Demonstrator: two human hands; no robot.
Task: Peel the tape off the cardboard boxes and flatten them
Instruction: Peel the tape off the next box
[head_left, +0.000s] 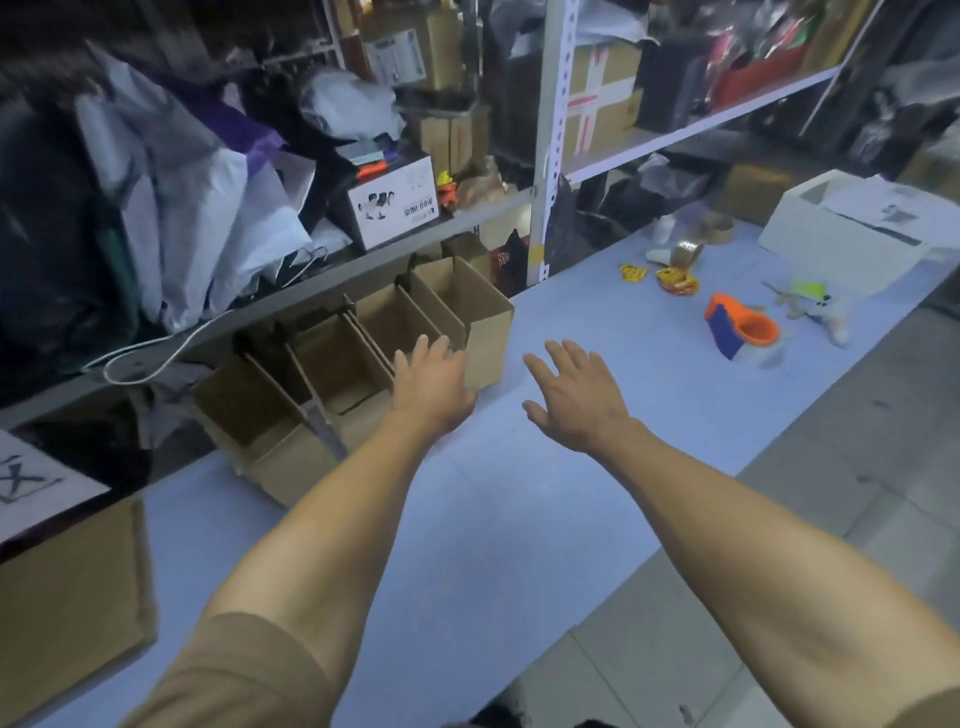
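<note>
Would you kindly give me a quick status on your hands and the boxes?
Left hand open, over the box row. Right hand open, above the table, holding nothing. Open cardboard boxes upright, none flattened. Nothing in the way.

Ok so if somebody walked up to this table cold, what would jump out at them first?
Probably the two bare arms stretched over the pale blue table, the left hand open at the row of open cardboard boxes along the back edge and the right hand open beside them, fingers spread. Next, the bright orange and blue tape dispenser further right.
</note>
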